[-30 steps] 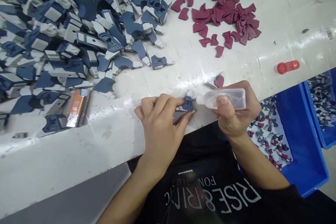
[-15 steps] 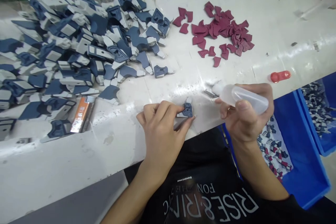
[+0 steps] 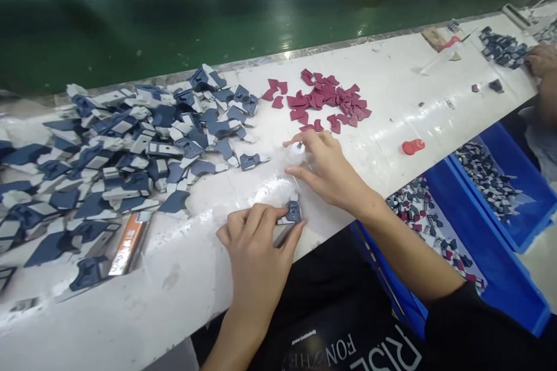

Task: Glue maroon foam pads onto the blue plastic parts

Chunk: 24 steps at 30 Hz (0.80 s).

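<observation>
On the white table, my left hand (image 3: 256,237) pinches a small dark blue and light grey plastic part (image 3: 293,210) between thumb and fingers, its recessed blue face turned up. Beyond it, my right hand (image 3: 328,168) has thumb and fingers on either side of a translucent white plastic bottle (image 3: 296,155), which stands about upright with its top toward me. The bottle's lower body is hard to make out. Maroon plastic pieces (image 3: 324,95) lie scattered just past my right hand. A large heap of similar blue and grey parts (image 3: 161,139) covers the left of the table.
An orange-labelled box (image 3: 130,243) lies near the heap. A red cap-like piece (image 3: 412,146) is at right. Blue bins (image 3: 491,278) with parts stand below the table edge. Another person's hand (image 3: 542,61) is by more parts at far right. A green surface (image 3: 217,23) runs behind.
My right hand has moved left and forward with the bottle, now turned upright near the maroon pieces. My left hand still pinches the part. The view has tilted up.
</observation>
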Tool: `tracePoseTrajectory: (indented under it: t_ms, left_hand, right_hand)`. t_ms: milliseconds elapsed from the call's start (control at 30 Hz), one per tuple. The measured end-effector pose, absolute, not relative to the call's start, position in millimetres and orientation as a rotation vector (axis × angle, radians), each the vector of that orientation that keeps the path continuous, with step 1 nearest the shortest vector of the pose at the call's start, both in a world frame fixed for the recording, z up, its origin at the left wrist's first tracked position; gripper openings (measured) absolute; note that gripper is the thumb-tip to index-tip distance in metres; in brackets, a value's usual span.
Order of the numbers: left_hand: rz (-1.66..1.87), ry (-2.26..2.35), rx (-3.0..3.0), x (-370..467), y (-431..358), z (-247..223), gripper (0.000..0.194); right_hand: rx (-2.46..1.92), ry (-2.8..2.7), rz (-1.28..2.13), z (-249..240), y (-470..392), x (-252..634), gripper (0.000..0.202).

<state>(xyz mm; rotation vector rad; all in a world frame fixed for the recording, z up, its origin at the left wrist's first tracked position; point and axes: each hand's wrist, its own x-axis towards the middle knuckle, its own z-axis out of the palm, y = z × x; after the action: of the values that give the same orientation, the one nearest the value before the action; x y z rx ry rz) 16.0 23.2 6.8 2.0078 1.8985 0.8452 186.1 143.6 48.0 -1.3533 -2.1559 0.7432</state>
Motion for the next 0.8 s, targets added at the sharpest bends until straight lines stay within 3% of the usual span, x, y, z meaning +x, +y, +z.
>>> tracePoseTrajectory:
  t_ms: [133,300,633,800]
  left_hand:
    - [0.857,1.888,2.036,15.3,23.8,5.8,0.02]
    - [0.853,1.894,2.042,15.4,24.3,5.5,0.02]
    - [0.846,1.874,2.033,15.0,21.5,5.4,0.019]
    - [0.856,1.869,2.038,14.3,22.3,5.1,0.017]
  right_hand:
    - [-1.373,-2.253,0.631,45.9,145.2,203.0,0.055]
    - [-1.598,-2.042,0.264,31.2,167.8,229.6,0.025]
    - [-1.717,-1.933,0.361,23.6,180.2,233.2,0.009]
    - [-1.728,-1.823,0.675,39.7,184.7,225.5,0.01]
